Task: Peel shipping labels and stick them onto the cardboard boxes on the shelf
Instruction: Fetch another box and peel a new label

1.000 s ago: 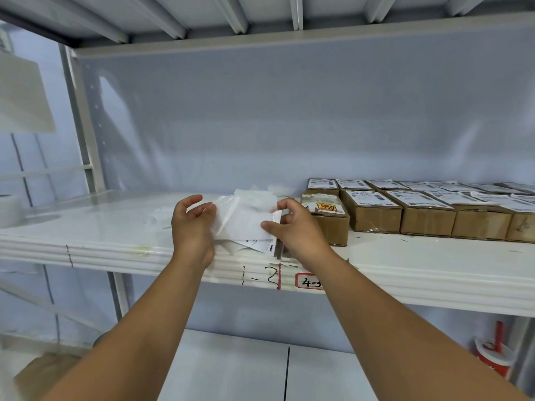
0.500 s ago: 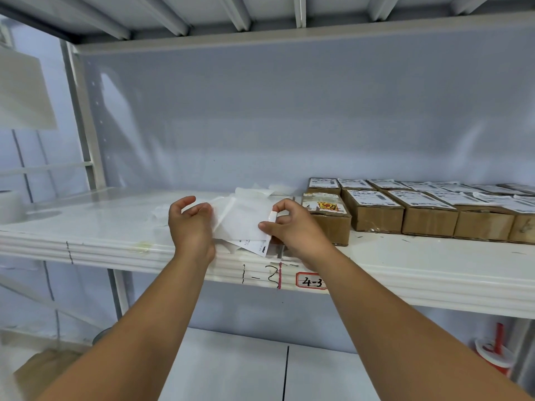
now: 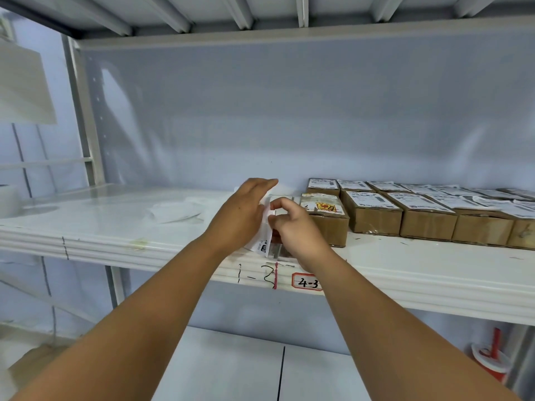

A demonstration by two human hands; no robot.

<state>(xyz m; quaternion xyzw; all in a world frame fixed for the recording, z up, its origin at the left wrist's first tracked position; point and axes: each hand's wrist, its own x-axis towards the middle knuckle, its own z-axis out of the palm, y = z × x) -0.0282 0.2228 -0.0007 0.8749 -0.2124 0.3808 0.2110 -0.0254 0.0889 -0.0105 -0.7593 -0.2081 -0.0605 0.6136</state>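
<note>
My left hand and my right hand meet over the white shelf, just left of the cardboard boxes. Between them stands a white shipping label, on edge, its printed end pointing down. My right hand pinches the label's upper edge with thumb and fingers. My left hand lies against the label's far side with straight fingers. The nearest box bears a red and yellow sticker. A row of several labelled boxes runs off to the right.
Peeled backing sheets lie loose on the shelf to the left. The shelf's front edge carries a "4-3" tag. A red and white cup stands at the lower right. An upright post frames the left side.
The backing sheet has left my left hand and lies on the shelf at left. My left hand moved right to the label, which my right hand turned on edge.
</note>
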